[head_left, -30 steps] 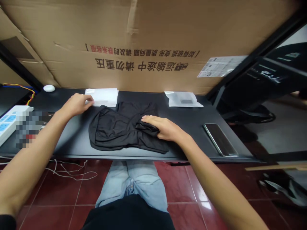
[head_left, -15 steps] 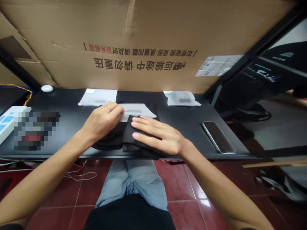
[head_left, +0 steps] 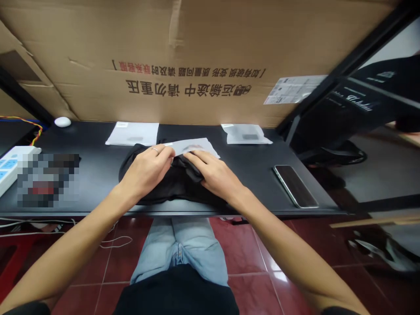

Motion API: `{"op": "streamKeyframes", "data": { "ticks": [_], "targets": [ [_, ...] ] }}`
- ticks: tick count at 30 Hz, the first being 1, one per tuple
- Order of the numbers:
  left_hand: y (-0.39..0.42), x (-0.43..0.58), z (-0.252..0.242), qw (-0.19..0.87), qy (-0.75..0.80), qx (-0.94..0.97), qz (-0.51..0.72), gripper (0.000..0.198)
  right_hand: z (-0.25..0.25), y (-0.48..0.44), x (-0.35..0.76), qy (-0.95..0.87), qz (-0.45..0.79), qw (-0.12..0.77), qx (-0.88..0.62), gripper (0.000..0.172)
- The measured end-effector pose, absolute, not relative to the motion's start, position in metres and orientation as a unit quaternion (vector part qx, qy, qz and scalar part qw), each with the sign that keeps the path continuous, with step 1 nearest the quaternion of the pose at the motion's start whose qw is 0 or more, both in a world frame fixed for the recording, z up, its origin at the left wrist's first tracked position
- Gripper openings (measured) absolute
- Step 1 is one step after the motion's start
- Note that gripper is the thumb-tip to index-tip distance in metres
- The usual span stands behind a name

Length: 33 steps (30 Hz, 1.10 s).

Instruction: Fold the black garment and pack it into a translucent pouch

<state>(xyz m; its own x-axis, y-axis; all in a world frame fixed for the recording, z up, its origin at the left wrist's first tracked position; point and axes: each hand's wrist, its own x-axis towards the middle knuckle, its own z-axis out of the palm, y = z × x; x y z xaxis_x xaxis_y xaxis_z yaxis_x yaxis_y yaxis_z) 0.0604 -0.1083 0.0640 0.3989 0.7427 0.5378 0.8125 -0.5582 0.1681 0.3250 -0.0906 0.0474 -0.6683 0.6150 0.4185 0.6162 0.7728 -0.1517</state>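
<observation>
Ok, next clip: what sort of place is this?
Probably a small packing station: a black desk holds frosted plastic bags and a black garment, with a large printed cardboard carton standing behind it.

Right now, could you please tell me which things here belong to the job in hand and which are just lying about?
In use: left hand, right hand, black cloth, white packet.

Lying about: left packet, right packet, phone, mouse, power strip, cardboard box.

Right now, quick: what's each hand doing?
Left hand: curled on the black cloth garment, fingertips at the edge of a translucent white plastic bag; grip cannot be told.
Right hand: curled on the same garment; holding or pressing cannot be told.
</observation>
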Motion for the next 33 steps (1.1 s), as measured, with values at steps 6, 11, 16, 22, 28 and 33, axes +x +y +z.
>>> {"op": "streamKeyframes", "data": {
  "ticks": [6,11,16,22,28,33],
  "targets": [
    [-0.11,0.077,0.061,0.085,-0.45,-0.828,-0.324,0.019,0.051,-0.089,0.307,-0.869,-0.083,0.191,-0.449,0.058],
    [-0.11,0.091,0.056,0.091,-0.421,-0.847,-0.311,0.025,0.048,-0.084,0.29,-0.839,-0.04,0.109,-0.531,0.042],
    [-0.105,0.09,0.048,0.076,-0.442,-0.84,-0.307,0.024,0.037,-0.081,0.278,-0.811,-0.014,0.08,-0.58,0.028],
    [-0.102,0.076,0.039,0.06,-0.454,-0.835,-0.307,0.017,0.039,-0.085,0.285,-0.883,-0.049,0.08,-0.461,0.038],
    [-0.103,0.065,0.031,0.069,-0.447,-0.837,-0.307,0.012,0.035,-0.091,0.29,-0.899,-0.038,0.016,-0.437,0.057],
    [-0.107,0.061,0.03,0.055,-0.481,-0.823,-0.297,0.013,0.024,-0.089,0.291,-0.908,-0.087,0.068,-0.404,0.051]
  ]
}}
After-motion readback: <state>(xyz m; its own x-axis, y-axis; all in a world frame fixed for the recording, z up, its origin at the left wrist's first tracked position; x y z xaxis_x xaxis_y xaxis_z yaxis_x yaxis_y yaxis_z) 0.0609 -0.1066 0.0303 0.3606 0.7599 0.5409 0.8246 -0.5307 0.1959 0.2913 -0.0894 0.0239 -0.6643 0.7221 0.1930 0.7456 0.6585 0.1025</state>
